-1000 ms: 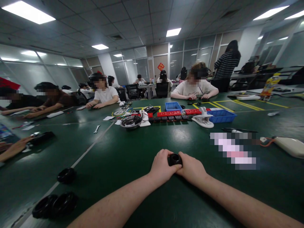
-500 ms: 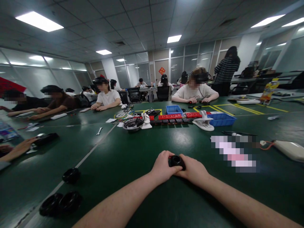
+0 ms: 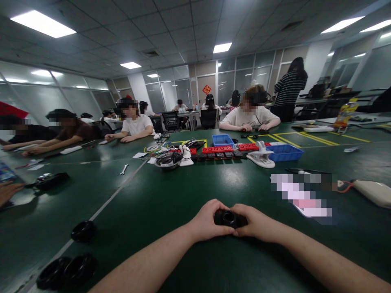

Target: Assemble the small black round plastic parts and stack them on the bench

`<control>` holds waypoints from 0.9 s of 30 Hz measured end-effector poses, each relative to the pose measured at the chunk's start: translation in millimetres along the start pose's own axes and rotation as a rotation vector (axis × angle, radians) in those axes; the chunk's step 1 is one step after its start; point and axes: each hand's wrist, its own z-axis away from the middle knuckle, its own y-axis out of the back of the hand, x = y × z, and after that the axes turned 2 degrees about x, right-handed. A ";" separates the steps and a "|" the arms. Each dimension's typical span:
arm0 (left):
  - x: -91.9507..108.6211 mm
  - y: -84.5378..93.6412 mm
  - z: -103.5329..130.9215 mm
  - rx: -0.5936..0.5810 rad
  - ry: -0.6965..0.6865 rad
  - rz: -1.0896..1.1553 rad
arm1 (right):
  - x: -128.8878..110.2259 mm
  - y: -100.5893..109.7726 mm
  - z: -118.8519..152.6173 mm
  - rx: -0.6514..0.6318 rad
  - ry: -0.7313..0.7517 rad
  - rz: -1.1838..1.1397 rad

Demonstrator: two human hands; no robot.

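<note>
A black, glossy ring-shaped part (image 3: 229,218) with a round hole on top is between my hands, low over the green table. My left hand (image 3: 208,219) wraps around its left side, thumb along the near edge. From the other side my right hand (image 3: 255,223) curves around it, with its fingertips at the far and near edges. The two thumb tips almost meet in front of the part. Its underside is hidden. At lower left lie three similar black rings (image 3: 83,231), two of them side by side (image 3: 81,268).
A wrench (image 3: 124,169) lies at left. Red and black blocks (image 3: 217,149), a white clamp (image 3: 262,156), a blue bin (image 3: 285,153) and a wire-filled bowl (image 3: 168,162) line the middle. A blurred pink item (image 3: 301,196) lies right. Co-workers sit around the table.
My hands and the ring-shaped part have come slightly nearer, and my right hand's grip has widened around it. At far left a co-worker's hand has drawn back from a black object.
</note>
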 end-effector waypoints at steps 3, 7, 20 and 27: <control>2.9 4.7 1.2 -0.029 -0.058 -0.027 | -4.4 0.0 2.7 -0.018 -0.019 -0.025; 7.3 12.2 2.2 -0.035 -0.106 -0.009 | -9.2 -0.4 5.3 -0.048 -0.054 -0.136; 6.0 17.7 0.6 -0.071 -0.099 -0.009 | -4.7 -4.0 2.3 -0.034 -0.054 -0.126; 9.9 18.1 -0.1 -0.094 -0.060 -0.047 | -3.9 -3.3 -0.2 -0.035 -0.086 -0.139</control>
